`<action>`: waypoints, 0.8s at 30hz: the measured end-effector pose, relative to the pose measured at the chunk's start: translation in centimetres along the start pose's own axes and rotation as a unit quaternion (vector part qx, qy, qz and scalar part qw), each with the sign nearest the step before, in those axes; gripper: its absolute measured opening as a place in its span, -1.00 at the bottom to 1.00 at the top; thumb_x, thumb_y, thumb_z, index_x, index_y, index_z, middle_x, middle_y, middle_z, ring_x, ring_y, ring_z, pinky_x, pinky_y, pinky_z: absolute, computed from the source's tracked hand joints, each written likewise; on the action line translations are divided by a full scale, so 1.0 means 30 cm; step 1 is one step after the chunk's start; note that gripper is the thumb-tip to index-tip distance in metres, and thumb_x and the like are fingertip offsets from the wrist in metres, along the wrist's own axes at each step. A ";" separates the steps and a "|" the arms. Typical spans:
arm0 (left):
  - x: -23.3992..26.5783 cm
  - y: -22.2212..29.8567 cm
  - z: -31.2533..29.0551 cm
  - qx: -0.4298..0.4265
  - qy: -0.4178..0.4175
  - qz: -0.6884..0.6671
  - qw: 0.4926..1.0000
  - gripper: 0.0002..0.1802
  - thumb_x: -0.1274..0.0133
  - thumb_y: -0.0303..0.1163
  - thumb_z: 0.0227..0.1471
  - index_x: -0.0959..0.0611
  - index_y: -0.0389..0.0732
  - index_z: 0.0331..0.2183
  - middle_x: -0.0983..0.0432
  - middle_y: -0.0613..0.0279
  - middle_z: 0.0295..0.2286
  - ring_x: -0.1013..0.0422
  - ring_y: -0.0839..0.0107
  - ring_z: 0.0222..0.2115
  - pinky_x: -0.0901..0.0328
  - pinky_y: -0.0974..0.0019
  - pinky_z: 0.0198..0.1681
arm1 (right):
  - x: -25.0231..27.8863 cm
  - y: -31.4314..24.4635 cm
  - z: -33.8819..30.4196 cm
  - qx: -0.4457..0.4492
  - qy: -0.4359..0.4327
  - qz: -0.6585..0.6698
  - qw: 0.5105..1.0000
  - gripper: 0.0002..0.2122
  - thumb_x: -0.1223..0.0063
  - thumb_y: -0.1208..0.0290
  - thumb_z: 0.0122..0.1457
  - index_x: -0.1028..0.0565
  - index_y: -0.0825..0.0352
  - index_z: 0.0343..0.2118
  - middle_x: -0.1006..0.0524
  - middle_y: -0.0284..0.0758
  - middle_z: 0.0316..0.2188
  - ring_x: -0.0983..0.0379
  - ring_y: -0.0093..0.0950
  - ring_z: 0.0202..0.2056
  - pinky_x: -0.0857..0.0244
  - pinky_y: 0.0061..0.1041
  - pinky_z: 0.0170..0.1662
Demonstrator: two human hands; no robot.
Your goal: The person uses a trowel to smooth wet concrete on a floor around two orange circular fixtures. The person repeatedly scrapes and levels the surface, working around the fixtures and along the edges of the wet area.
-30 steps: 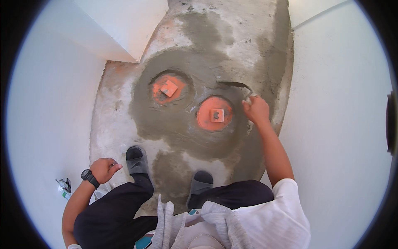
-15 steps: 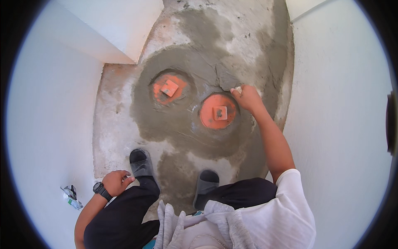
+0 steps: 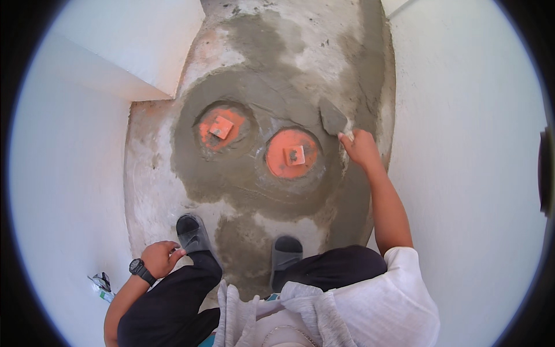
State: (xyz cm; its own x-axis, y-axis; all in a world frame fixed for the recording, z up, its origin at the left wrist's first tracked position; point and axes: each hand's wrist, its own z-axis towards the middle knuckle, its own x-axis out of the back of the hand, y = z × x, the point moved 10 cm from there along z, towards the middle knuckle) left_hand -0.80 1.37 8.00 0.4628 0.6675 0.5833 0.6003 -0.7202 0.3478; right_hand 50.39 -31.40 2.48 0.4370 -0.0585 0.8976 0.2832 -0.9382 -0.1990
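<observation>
My right hand (image 3: 362, 147) is closed round the handle of a pointed trowel (image 3: 332, 117). Its grey blade lies at the wet mortar (image 3: 225, 188), up and to the right of an orange round cover (image 3: 277, 160) with a square knob. A second orange round cover (image 3: 206, 132), smeared with mortar, sits further left in its own ring of mortar. By my left knee, my left hand (image 3: 160, 259) hangs with fingers loosely bent and thumb apart. Nothing shows in it, and a dark watch is on that wrist.
White walls stand on the left (image 3: 75, 162) and right (image 3: 457, 144), and a white block corner (image 3: 139, 58) juts in at upper left. My sandalled feet (image 3: 193, 231) rest on the patchy concrete floor (image 3: 147, 179). Small crumpled wrappers (image 3: 102, 286) lie at lower left.
My right hand and the trowel have moved right, away from the nearer cover, and the blade has turned. The whole view has shifted slightly. My left hand stays by the knee.
</observation>
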 end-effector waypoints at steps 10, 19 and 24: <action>0.016 0.022 0.020 0.002 -0.007 -0.012 1.000 -0.60 -0.10 -0.08 0.25 -0.78 -0.24 -0.23 -0.68 -0.08 -0.31 -0.58 -0.05 -0.29 -0.44 0.02 -0.19 | -0.105 -0.080 0.023 0.013 -0.017 0.048 0.999 -0.51 -0.16 -0.03 0.22 -0.63 0.47 -0.23 -0.64 0.07 -0.22 -0.59 0.04 -0.11 -0.46 -0.08 -0.03; 0.031 0.031 0.024 0.005 -0.008 -0.026 1.000 -0.58 -0.08 -0.07 0.27 -0.78 -0.25 -0.22 -0.68 -0.10 -0.29 -0.57 -0.08 -0.28 -0.44 0.01 -0.18 | -0.014 0.045 0.017 0.019 0.008 0.067 0.998 -0.45 -0.23 -0.04 0.20 -0.55 0.55 -0.42 -0.58 0.15 -0.43 -0.55 0.11 -0.29 -0.40 -0.08 -0.19; 0.039 0.018 0.001 0.016 0.000 -0.029 0.999 -0.54 -0.05 0.00 0.28 -0.77 -0.22 -0.24 -0.67 -0.07 -0.32 -0.57 -0.08 -0.28 -0.43 -0.01 -0.18 | -0.063 -0.060 0.088 0.110 0.029 0.029 0.993 -0.47 -0.19 -0.03 0.21 -0.61 0.54 -0.39 -0.61 0.15 -0.40 -0.57 0.13 -0.21 -0.41 -0.05 -0.11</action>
State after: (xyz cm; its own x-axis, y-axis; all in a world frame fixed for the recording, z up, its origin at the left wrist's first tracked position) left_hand 0.10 1.76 8.84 0.4262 0.7077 0.5634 0.6471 -0.6738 0.3568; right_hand 51.30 -28.69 0.13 0.4104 -0.1365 0.9017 0.4417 -0.8352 -0.3275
